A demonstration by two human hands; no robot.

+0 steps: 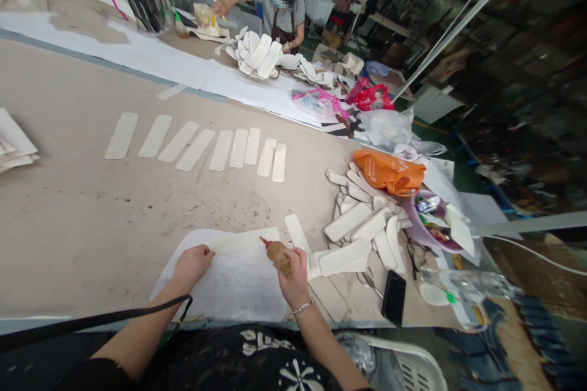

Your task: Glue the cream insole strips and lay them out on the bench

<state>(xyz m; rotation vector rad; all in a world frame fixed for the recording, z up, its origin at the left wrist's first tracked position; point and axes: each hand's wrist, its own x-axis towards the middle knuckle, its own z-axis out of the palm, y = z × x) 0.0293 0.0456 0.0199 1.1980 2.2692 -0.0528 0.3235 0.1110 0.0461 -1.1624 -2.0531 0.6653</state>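
On the near side of the desk [68, 220], a white sheet [238, 293] lies flat, and upon it rests one long pale strip [243, 242]. The right hand [293, 275] holds a small bottle [279, 256] with brown content, its fingers closed around the body. The red tip of this bottle points to the left, above the right part of the strip; whether it touches the surface, I cannot tell. The left hand [192, 266] is at the left end of the strip, with fingers bent and the tips narrow together; I cannot say if they pinch the strip or only press it. Farther on the desk, nine pale pieces [221, 150] are laid side by side in a row. To the right of the bottle there are several white pieces [343, 258], metal scissors [373, 284] and a black phone [394, 298]. Behind these is a heap of pale pads [362, 220], near an orange bag [389, 172] and a purple basin [415, 226]. On the far side, another person [283, 18] in a grey shirt is behind a second heap [257, 55]
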